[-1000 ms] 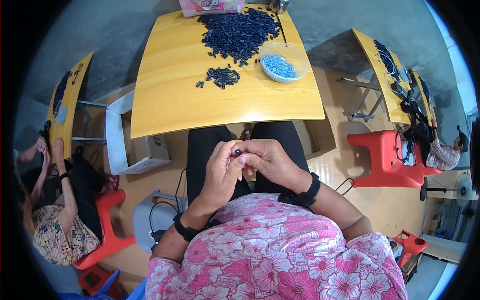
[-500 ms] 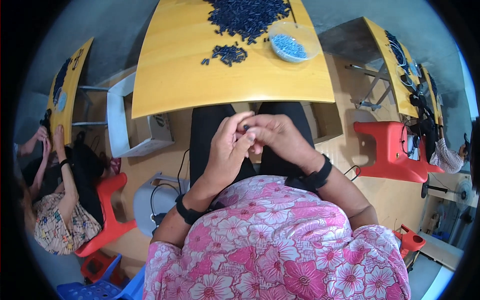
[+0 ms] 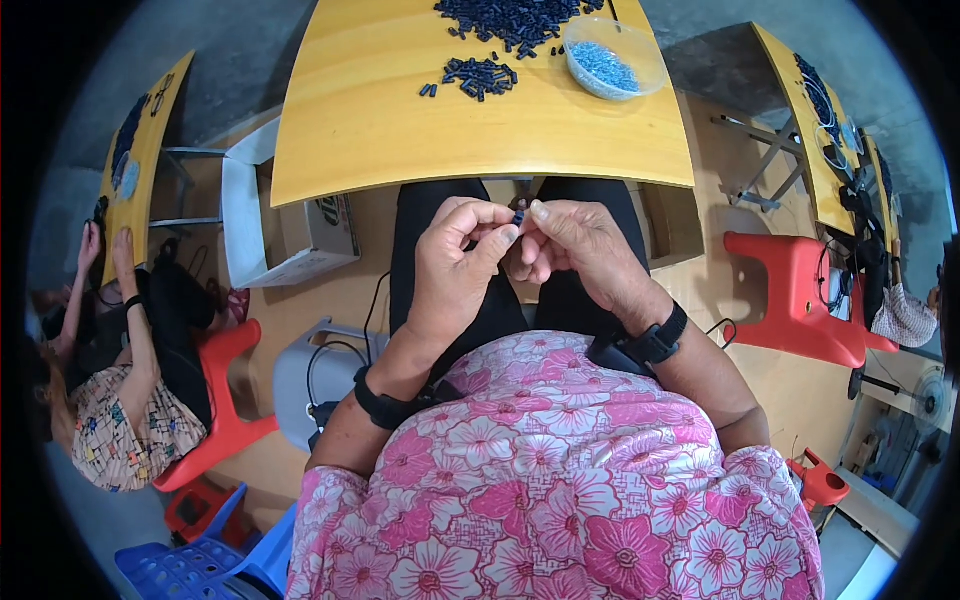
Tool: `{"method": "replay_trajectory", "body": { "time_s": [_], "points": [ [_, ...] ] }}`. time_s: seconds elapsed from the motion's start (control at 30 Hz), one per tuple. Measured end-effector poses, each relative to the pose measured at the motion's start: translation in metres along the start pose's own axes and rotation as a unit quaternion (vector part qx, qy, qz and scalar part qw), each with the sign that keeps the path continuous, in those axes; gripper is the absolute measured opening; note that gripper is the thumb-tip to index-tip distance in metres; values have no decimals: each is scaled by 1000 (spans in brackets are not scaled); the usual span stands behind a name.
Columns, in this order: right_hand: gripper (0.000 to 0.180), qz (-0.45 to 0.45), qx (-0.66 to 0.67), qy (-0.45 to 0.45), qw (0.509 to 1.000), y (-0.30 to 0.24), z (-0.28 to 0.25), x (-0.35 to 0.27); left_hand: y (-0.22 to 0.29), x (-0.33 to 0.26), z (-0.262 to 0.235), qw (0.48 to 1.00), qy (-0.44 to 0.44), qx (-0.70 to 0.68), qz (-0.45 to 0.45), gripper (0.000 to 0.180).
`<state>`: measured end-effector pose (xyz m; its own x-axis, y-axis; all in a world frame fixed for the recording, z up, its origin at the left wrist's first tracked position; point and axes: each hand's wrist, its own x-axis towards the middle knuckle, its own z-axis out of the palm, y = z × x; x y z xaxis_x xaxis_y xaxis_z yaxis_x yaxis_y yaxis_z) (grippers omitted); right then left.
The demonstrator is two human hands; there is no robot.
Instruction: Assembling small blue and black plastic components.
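My left hand (image 3: pixel 455 260) and my right hand (image 3: pixel 580 250) meet over my lap, just below the near edge of the yellow table (image 3: pixel 400 120). Between their fingertips they pinch one small dark blue part (image 3: pixel 518 216). A small heap of the same dark parts (image 3: pixel 480 75) lies on the table, with a larger pile (image 3: pixel 510 15) at the far edge. A clear bowl of light blue pieces (image 3: pixel 610 62) stands at the table's right side. Both wrists wear black bands.
A white box holding a cardboard carton (image 3: pixel 285 225) sits left of my legs. A red plastic stool (image 3: pixel 800 290) stands to the right. Another person (image 3: pixel 120 350) sits at a yellow table on the left. More yellow tables (image 3: pixel 810 110) stand at the right.
The view has tilted down, so the table slid toward the top. My hands stay together at my lap, working the small dark part between the fingertips.
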<state>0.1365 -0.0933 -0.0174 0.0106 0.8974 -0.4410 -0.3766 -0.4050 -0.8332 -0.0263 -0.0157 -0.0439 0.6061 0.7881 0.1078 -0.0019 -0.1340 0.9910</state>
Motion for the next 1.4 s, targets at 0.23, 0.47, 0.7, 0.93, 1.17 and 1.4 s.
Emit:
{"method": "replay_trajectory", "body": {
  "time_s": [0.23, 0.47, 0.7, 0.93, 1.17, 1.4],
  "points": [
    [23, -155, -93, 41, 983, 1, 2, 1, 18, -4, -2, 964, -55, -178, -190, 15],
    [20, -156, -138, 41, 977, 2, -3, 3, 14, -5, -2, 939, -76, -265, -203, 13],
    [17, -156, -125, 27, 980, -2, 0, 0, 11, -4, -2, 933, -95, -276, -208, 11],
    [15, -123, -68, 10, 990, 0, -3, 3, 16, -2, -5, 902, -100, -327, -263, 14],
    [14, -121, -80, 15, 989, 3, -1, 4, 14, 0, -4, 911, -129, -286, -268, 17],
    [15, -95, -13, -11, 995, 7, 2, 3, 18, 4, -10, 890, -178, -309, -283, 17]
  ]
}}
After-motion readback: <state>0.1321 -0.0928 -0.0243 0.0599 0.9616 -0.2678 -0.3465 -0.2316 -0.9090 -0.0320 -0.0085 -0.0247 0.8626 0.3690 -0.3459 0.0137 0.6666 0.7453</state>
